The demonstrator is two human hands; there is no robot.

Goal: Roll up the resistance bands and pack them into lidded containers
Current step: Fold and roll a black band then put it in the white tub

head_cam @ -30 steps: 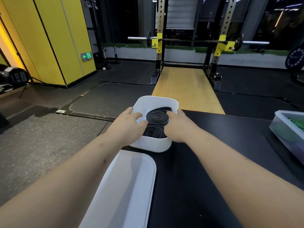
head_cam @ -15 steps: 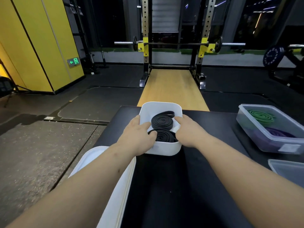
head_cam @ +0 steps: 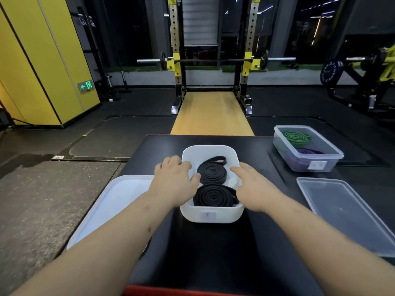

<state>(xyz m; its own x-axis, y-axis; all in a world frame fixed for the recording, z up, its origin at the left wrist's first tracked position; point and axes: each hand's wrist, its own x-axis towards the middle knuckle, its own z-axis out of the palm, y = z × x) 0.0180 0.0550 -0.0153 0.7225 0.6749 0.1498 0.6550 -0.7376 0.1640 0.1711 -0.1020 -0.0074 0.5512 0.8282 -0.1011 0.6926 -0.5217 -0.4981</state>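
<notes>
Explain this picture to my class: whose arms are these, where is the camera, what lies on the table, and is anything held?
No machine: a person works with bare hands. A camera worn on the head looks forward and down, so the arms enter from below. On the black table stands a white container with two black bands rolled up, the far roll and the near roll. The left hand rests over its left rim, thumb by the far roll; the right hand lies on the right rim, fingers straight. Nothing is lifted. A white lid lies left. On the right a clear container holds a green band and a purple band; a clear lid lies nearer.
</notes>
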